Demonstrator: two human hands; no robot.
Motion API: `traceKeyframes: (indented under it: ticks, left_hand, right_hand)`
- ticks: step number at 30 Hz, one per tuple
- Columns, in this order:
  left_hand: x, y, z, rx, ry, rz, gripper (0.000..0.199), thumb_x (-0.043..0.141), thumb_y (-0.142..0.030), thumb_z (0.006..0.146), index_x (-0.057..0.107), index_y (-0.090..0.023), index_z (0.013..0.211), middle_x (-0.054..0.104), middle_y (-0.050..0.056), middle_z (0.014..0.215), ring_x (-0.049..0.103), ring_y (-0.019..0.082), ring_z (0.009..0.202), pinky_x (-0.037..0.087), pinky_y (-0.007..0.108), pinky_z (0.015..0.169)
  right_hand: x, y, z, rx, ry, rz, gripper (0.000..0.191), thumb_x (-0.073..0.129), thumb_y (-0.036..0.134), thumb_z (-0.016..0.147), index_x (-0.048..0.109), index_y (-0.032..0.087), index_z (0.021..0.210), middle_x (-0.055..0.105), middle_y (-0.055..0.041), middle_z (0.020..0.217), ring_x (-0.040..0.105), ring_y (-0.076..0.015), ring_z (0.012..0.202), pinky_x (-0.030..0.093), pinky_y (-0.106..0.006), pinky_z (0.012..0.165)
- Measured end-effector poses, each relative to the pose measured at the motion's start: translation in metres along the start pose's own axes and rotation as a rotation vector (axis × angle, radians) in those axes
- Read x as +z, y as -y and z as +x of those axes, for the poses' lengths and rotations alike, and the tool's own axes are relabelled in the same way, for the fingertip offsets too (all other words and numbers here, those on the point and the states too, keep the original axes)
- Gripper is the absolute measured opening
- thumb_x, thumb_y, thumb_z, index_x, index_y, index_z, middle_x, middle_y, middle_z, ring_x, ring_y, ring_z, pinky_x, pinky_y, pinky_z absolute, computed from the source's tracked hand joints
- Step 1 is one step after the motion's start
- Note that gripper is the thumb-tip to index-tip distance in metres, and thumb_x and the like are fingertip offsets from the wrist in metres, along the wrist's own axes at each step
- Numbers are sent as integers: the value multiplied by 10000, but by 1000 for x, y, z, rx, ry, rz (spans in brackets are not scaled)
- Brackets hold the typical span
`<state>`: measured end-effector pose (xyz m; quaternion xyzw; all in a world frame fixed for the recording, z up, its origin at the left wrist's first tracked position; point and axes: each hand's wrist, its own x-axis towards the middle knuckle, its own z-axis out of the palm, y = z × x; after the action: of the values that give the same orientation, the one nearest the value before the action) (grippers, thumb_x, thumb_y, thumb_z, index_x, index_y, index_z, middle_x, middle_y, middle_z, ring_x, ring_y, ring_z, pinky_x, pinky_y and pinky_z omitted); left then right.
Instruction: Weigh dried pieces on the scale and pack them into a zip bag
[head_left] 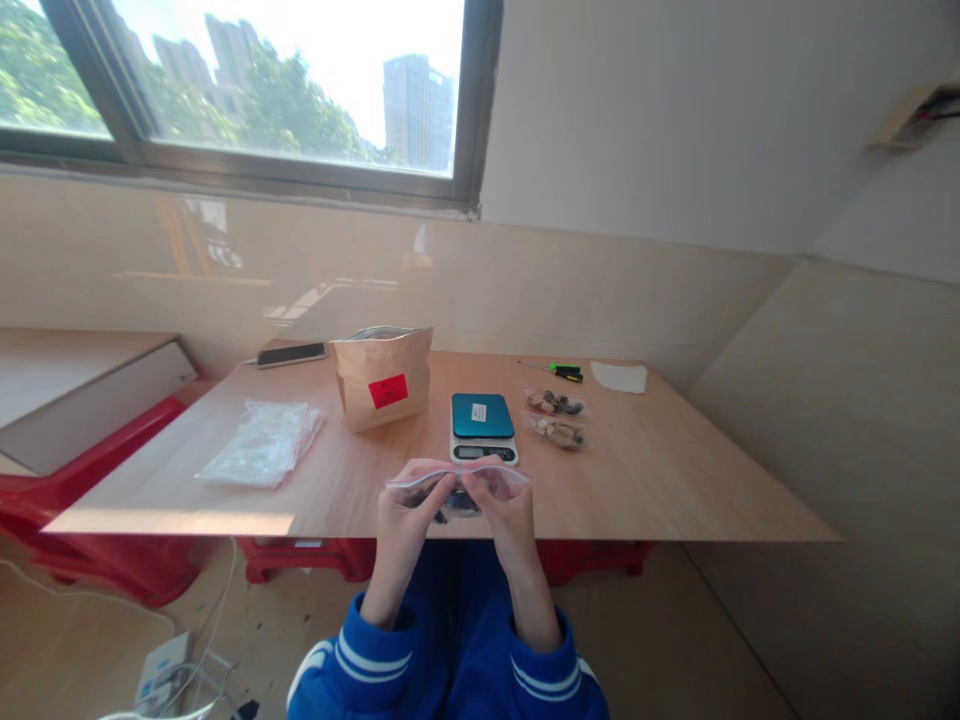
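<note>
A clear zip bag with dark pieces inside is held at the table's front edge. My left hand grips the left part of its top strip, and my right hand grips the right part. Both thumbs press near the middle of the strip. Just beyond the bag sits a scale with a teal top and a small display. Two filled clear bags, one behind the other, lie right of the scale. To its left stands a brown paper pouch with a red label, its top open.
A stack of flat clear bags lies on the left of the wooden table. Along the back are a phone, a screwdriver and a white paper piece. Red stools stand below.
</note>
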<state>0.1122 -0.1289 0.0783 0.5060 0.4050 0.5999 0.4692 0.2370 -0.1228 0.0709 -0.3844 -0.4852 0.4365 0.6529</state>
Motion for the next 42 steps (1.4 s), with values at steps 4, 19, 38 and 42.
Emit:
traceKeyframes:
  ticks: [4,19,38,42]
  left_hand:
    - [1,1,5,-1,-9,29,234,701,-364,766,719,-135,815,672,36,777,598,110,583,472,192,452]
    - [-5,-1,30,-127,94,22,393,663,-515,757,749,-133,773,721,71,707,630,163,524,510,259,460]
    - [-71,-6,77,42,-242,210,467,468,-554,849,676,-148,949,718,116,980,668,207,813,532,328,680]
    - [-80,-40,125,344,-524,553,370,450,-427,917,607,-145,1097,634,123,1160,596,238,1045,457,394,911]
  right_hand:
    - [3,-4,3,-26,-38,-12,145,735,319,753,709,182,716,668,-18,738,629,-161,734,511,-276,689]
    - [-13,-18,25,-15,-133,-123,306,706,476,757,743,176,709,737,-59,717,686,-212,698,557,-330,678]
    - [-181,-31,151,-68,-672,-1132,807,583,634,738,527,-18,1210,579,-344,1182,553,-415,1114,417,-545,930]
    - [-161,-45,124,-293,-540,-1221,620,403,522,878,510,32,1243,536,-296,1271,460,-378,1236,332,-557,1030]
